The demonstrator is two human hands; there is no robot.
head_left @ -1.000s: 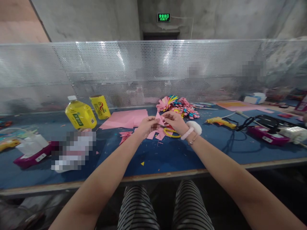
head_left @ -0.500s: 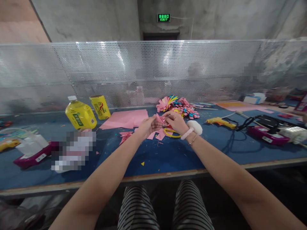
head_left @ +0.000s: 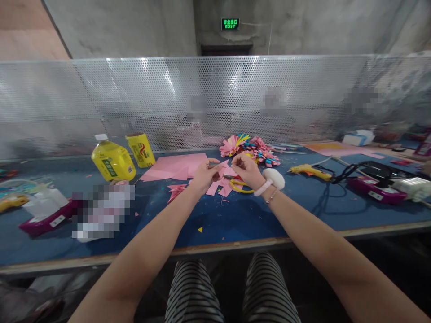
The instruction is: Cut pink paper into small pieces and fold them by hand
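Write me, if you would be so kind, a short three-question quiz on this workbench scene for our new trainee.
1. True or false: the fringed paper pieces lie beyond the person's right hand.
2. Which thing is nearest the yellow container?
A) the glue gun
B) the bottle of yellow liquid
C) the exit sign
3. Fill in the colour: the scissors by the right hand have ____ handles.

Key: 1. True; 2. B; 3. yellow.

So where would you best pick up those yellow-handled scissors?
Probably by the yellow loops, coming from the right: the scissors lie with loops rightward and blades leftward, near the pink paper pieces, so fingers should stay clear of the edges.
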